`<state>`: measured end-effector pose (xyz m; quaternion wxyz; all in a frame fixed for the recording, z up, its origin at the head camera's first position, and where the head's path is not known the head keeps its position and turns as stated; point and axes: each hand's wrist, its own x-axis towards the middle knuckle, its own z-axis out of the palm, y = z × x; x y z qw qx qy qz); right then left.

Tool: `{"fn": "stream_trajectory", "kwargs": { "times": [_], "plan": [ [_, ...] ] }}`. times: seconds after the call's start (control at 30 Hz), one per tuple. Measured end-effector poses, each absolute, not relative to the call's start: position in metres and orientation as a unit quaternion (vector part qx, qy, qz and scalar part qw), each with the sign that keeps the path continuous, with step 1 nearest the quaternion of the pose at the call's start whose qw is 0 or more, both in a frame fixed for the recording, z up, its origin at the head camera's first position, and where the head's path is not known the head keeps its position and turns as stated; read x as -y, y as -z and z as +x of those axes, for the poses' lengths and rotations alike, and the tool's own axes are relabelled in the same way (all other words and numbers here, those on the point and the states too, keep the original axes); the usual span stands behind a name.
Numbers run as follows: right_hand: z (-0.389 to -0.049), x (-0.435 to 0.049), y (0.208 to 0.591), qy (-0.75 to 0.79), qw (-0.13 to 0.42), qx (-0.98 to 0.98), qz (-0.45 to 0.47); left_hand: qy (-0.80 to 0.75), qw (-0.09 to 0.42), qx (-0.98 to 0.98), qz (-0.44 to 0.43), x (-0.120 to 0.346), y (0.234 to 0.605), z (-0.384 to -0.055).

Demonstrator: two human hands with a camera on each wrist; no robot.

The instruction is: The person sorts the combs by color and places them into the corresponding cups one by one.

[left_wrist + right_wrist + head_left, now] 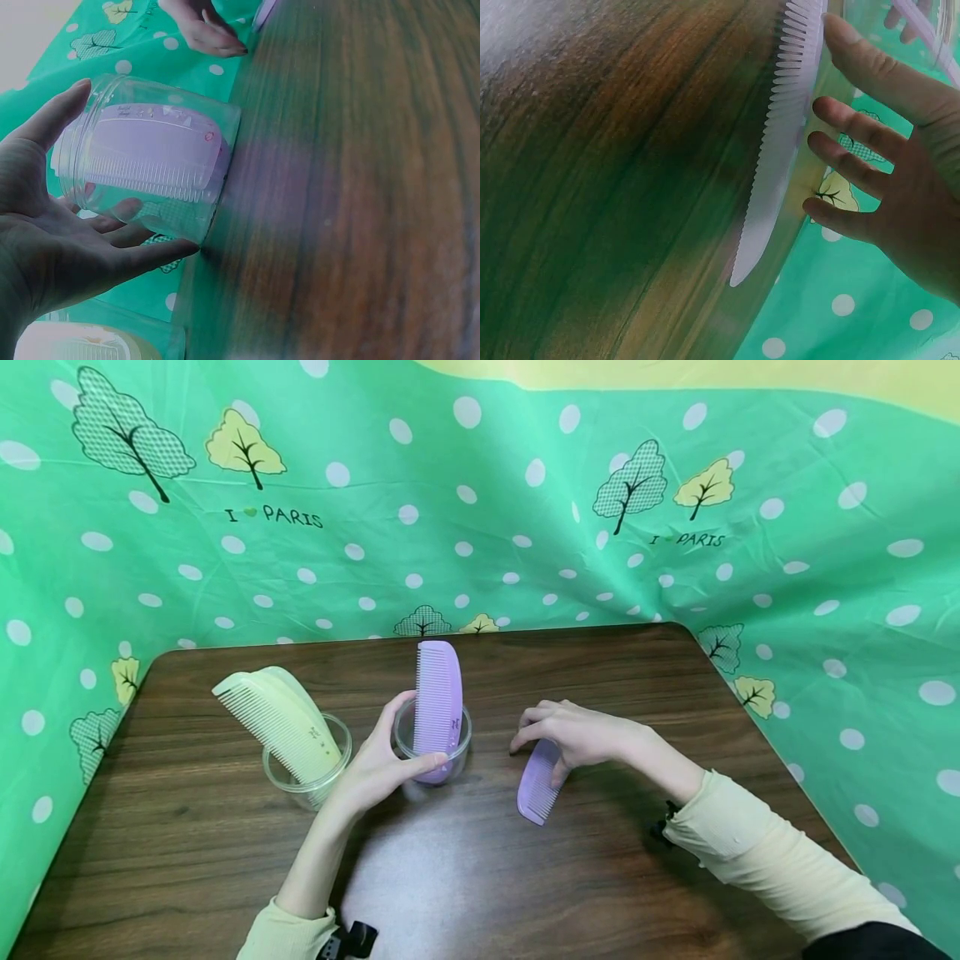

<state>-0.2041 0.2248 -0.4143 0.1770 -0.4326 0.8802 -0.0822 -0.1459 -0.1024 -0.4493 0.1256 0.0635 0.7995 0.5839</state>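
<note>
In the head view my left hand holds a clear plastic jar at its rim, thumb in front and fingers around the far side. A purple comb stands in this jar, its upper part sticking out above the rim. Through the jar wall the left wrist view shows the comb's lower part. Over to the right, another purple comb lies on the table. My right hand is over its far end, thumb at the toothed side, fingers spread and loosely bent in the right wrist view.
A second clear jar stands left of my left hand, with pale yellow-green combs leaning out to the left. All of it is on a dark wood table. Green dotted cloth hangs behind and along the sides.
</note>
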Motion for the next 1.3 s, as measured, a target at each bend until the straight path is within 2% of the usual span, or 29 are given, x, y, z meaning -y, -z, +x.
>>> {"fn": "stream_trajectory", "kwargs": {
  "times": [0.73, 1.3],
  "plan": [
    [-0.207, -0.224, 0.426, 0.042, 0.143, -0.873, -0.464, -0.584, 0.13, -0.799, 0.061, 0.103, 0.45, -0.146],
    [-0.199, -0.222, 0.418, 0.0, 0.158, -0.888, -0.433, -0.58, 0.131, -0.802, 0.059, 0.103, 0.45, -0.146]
  ]
}}
